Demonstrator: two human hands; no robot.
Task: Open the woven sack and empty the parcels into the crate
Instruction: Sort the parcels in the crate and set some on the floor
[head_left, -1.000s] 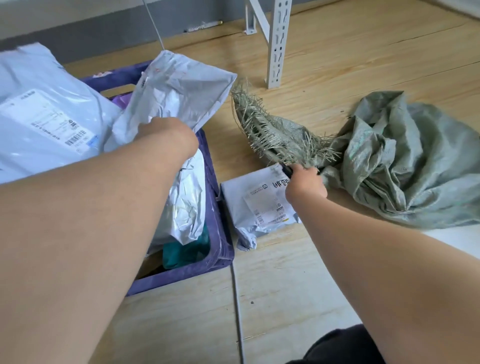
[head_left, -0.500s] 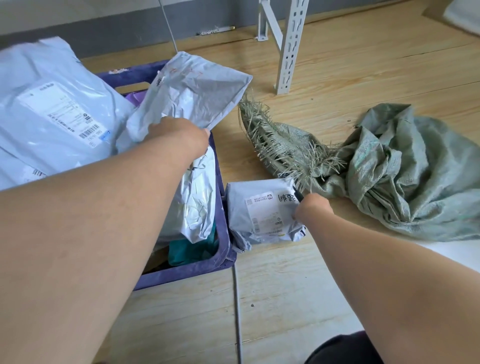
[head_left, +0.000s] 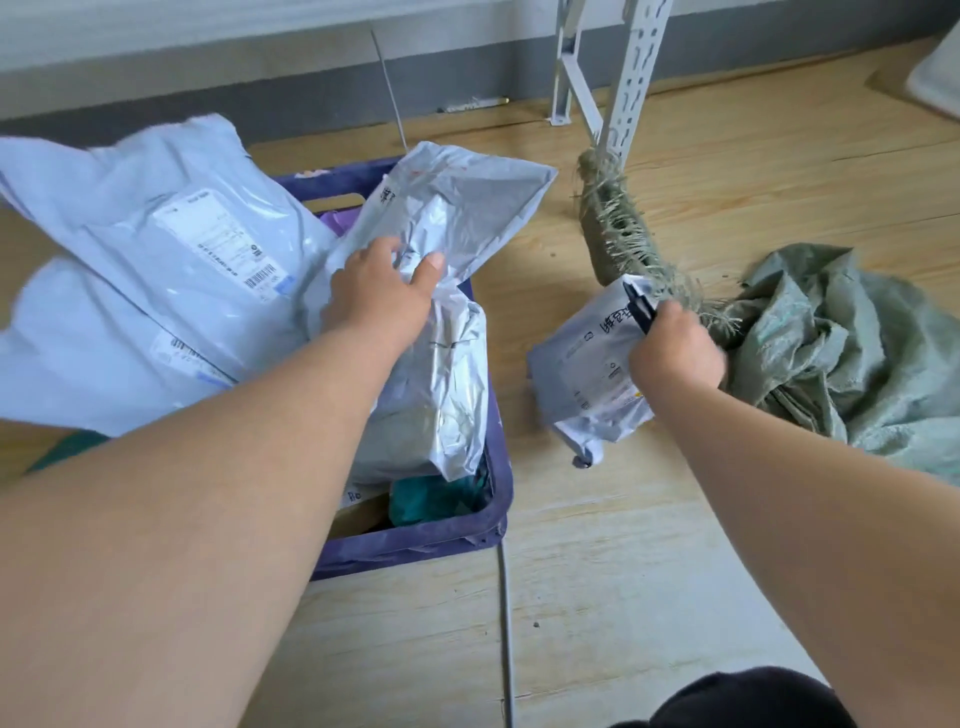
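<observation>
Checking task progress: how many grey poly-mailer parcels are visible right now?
3, perhaps more hidden: a large labelled parcel over the crate's left side, a crumpled parcel under the left hand, and a small parcel held by the right hand.

Both of the person's forearms are bare from the near edge of the view all the way to the wrists, with no sleeve, watch, band or glove showing on either. The left hand (head_left: 382, 291) and the right hand (head_left: 672, 353) are bare too, and no ring can be made out. At about five o'clock in the view, a rounded patch of black fabric (head_left: 737, 699) shows, clothing on the lower body; its kind cannot be told.
</observation>
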